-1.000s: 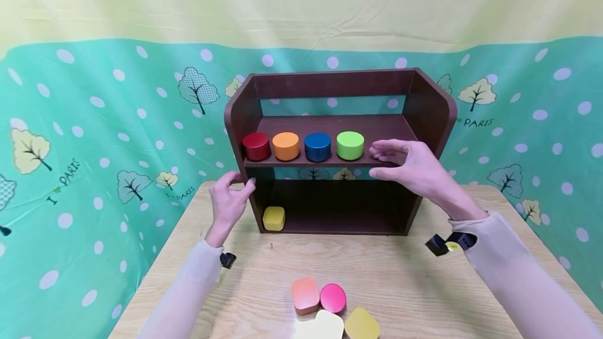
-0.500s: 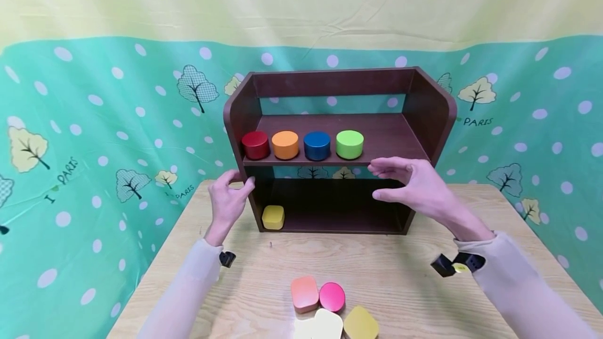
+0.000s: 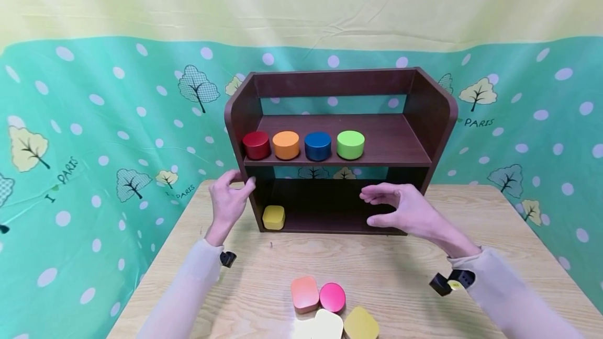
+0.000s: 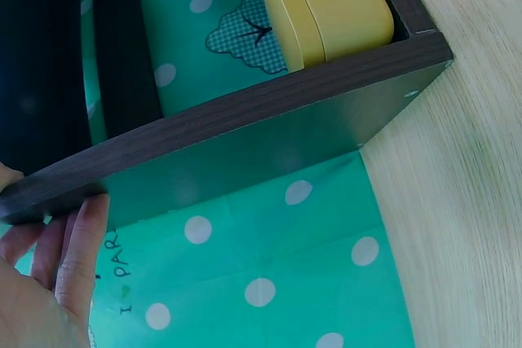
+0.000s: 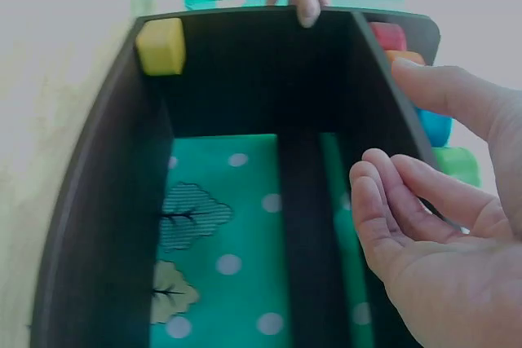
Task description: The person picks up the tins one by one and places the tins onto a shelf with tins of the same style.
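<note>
A dark brown two-tier shelf (image 3: 339,164) stands on the table. My left hand (image 3: 228,200) pinches the front edge of its left side panel, fingers outside and thumb inside. My right hand (image 3: 400,208) is in front of the lower tier's right part, holding nothing, fingers and thumb apart. Along the upper tier's front stand a red cylinder (image 3: 256,145), an orange cylinder (image 3: 286,145), a blue cylinder (image 3: 317,146) and a green cylinder (image 3: 350,145). A yellow rounded block (image 4: 342,14) sits in the lower tier's left corner.
Nearer on the wooden table (image 3: 245,276) lie a coral rounded block (image 3: 305,294), a pink round block (image 3: 332,297), a glare-whitened block (image 3: 328,324) and a yellow block (image 3: 361,323). A patterned cloth (image 3: 118,145) hangs behind and at both sides.
From beside the green cylinder at the upper tier, my right hand has come down in front of the lower tier. My left hand stays on the side panel. The blocks have not moved.
</note>
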Demonstrator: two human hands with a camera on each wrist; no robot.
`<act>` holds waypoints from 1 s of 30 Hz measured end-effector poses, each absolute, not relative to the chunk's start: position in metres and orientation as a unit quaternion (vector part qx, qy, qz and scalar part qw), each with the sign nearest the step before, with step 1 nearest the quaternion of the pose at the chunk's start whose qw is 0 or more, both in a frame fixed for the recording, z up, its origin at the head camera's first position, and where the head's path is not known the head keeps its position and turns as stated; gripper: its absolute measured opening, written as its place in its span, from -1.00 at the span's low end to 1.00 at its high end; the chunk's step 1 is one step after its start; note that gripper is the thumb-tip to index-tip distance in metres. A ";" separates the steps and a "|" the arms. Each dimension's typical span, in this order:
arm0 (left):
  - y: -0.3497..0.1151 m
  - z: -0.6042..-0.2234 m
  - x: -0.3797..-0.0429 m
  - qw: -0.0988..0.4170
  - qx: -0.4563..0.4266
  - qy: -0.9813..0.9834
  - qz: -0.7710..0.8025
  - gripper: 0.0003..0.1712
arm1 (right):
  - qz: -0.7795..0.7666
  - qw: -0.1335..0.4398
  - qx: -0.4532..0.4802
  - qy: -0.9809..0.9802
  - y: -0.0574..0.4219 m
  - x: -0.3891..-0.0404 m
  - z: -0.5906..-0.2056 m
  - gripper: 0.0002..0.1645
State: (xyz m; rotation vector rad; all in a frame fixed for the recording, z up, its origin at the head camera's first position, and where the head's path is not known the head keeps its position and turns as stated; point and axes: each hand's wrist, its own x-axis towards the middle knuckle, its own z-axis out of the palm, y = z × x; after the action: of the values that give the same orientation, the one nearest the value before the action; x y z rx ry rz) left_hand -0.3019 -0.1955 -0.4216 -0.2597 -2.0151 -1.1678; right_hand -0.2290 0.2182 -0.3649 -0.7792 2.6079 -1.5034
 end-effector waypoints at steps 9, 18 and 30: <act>-0.196 -0.420 -0.302 0.378 -0.103 -0.796 -0.461 -0.84 | -0.485 0.054 -0.285 0.825 0.212 -0.230 -0.401 -0.31; -0.196 -0.420 -0.302 0.380 -0.105 -0.796 -0.459 -0.85 | -0.486 0.104 -0.302 0.814 0.204 -0.227 -0.432 -0.30; -0.196 -0.422 -0.302 0.384 -0.098 -0.799 -0.452 -0.84 | -0.476 0.140 -0.329 0.804 0.196 -0.221 -0.458 -0.26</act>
State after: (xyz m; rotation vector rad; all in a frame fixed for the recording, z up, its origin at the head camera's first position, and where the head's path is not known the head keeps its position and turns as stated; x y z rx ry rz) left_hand -0.3018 -0.1957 -0.4222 -0.2500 -2.0352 -1.1530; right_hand -0.2209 0.1962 -0.4583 -0.9506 2.3216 -1.3736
